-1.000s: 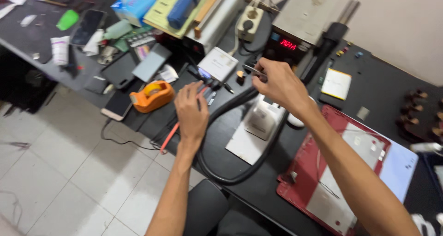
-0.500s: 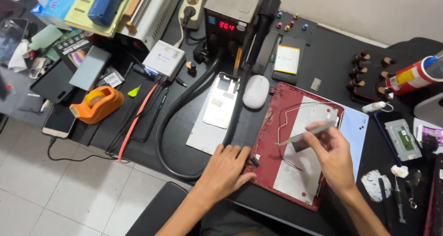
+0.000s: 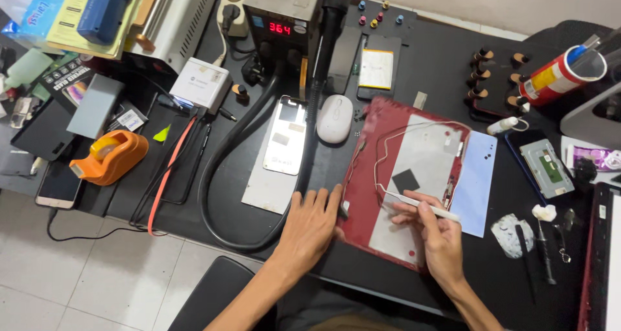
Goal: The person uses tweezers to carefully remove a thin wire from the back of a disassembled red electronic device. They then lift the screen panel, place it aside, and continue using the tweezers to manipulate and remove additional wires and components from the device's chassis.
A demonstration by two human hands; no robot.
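At the near edge of the black surface, the left hand lies flat steadying an opened red device back while the right hand grips slim tweezers, apparently probing its wiring, a hot-air station beyond.

electronics repair workshop: hot-air station, phones

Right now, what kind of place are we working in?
Most likely an electronics repair bench: a hot-air rework station with a red digital readout, an opened red device shell with loose wires, and a phone panel on a metal plate.
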